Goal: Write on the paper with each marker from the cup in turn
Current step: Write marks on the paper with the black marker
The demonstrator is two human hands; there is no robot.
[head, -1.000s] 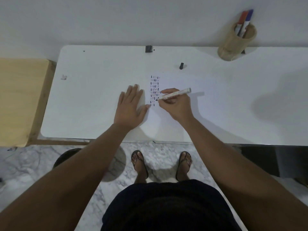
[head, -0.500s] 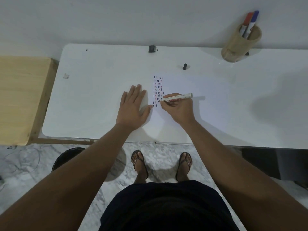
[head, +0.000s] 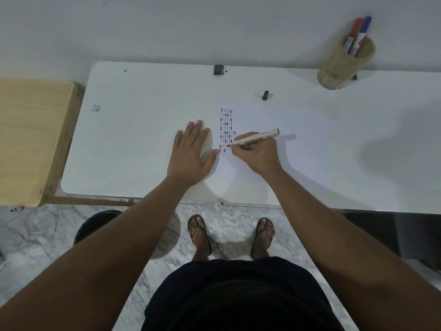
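One sheet of paper (head: 274,144) lying mid-table (head: 143,139), left hand (head: 191,154) spread flat, pinning its left edge. Right hand (head: 256,154), the nearer one, pinching marker (head: 254,139): long axis running upper-right to lower-left, tip pointing left, touching down at bottom of mark rows (head: 226,129).

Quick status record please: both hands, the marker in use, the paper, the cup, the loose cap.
left hand: flat, palm down, beside the marks
right hand: gripping the marker
marker: uncapped, tip at the lowest rows of marks
paper: columns of short dark and reddish marks at its left edge
cup: far right, holds two markers
cap: lying beyond the paper
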